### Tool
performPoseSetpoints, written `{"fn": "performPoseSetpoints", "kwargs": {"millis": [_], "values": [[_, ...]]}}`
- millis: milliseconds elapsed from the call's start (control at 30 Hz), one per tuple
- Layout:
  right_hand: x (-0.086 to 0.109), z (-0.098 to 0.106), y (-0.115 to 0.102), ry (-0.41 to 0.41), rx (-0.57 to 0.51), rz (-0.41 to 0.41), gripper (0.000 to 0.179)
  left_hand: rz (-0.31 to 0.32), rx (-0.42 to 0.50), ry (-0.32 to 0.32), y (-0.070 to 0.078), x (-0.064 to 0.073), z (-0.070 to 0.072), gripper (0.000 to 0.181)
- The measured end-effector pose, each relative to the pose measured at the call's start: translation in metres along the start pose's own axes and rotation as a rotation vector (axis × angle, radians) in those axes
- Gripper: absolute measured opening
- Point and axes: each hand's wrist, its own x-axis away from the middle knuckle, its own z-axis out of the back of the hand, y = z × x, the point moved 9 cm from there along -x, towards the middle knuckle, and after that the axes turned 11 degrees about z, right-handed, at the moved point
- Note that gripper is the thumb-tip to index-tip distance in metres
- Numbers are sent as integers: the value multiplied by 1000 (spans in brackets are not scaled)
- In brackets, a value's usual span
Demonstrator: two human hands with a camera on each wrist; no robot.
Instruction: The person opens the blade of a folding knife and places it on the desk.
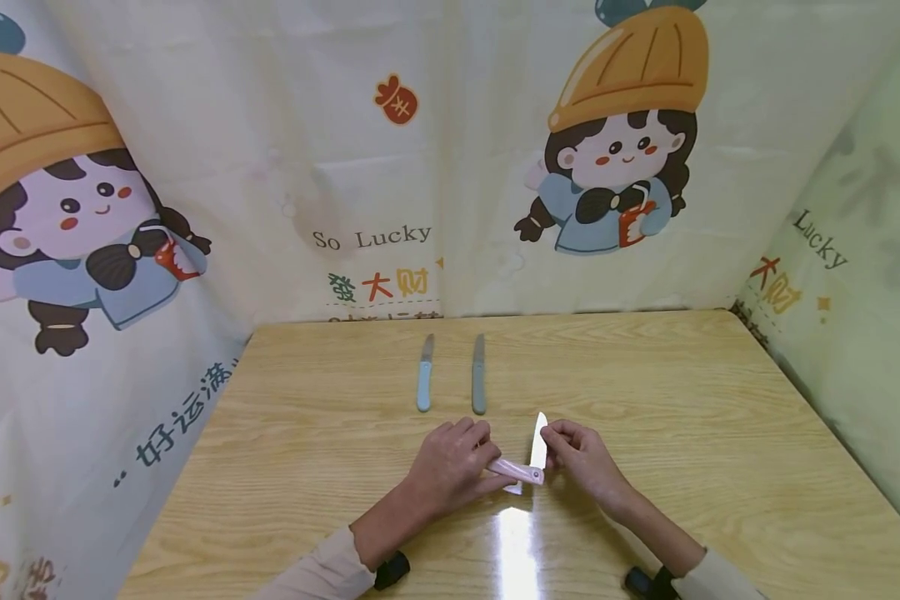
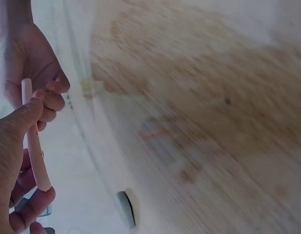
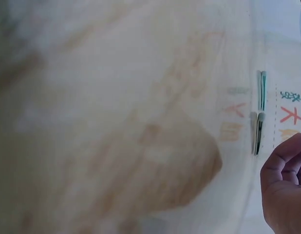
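My left hand [image 1: 450, 467] grips the pink handle [image 1: 515, 471] of a folding knife just above the table. The knife's silver blade [image 1: 538, 440] is swung partly out, at a wide angle to the handle, its tip toward the back. Thumb and fingers of my right hand [image 1: 587, 467] pinch the blade along its right side. In the left wrist view the pink handle [image 2: 37, 158] runs between my left thumb and fingers, the blade hidden. The right wrist view catches only my curled right fingers [image 3: 279, 163], with the pink knife out of sight.
Farther back on the wooden table [image 1: 307, 450], a light blue knife [image 1: 423, 385] and a grey-green knife [image 1: 479, 387] lie side by side, blades pointing away. A printed cloth [image 1: 480, 275] hangs behind the table's back edge and along both sides.
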Motion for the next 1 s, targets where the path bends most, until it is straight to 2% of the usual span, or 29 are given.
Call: {"fn": "performPoseSetpoints", "kwargs": {"millis": [133, 267, 567, 800, 1000], "values": [[0, 4, 4, 29, -13, -27, 26, 53, 16, -20, -1, -1, 0, 44], [0, 7, 5, 50, -29, -42, 27, 92, 39, -13, -3, -1, 1, 43], [-2, 13, 5, 121, -205, -66, 21, 205, 25, 49, -10, -1, 6, 45], [-1, 20, 4, 186, -195, -71, 22, 262, 32, 72, -13, -4, 4, 45], [2, 22, 6, 221, -194, -89, 25, 302, 46, 60, -17, -6, 2, 45]]}}
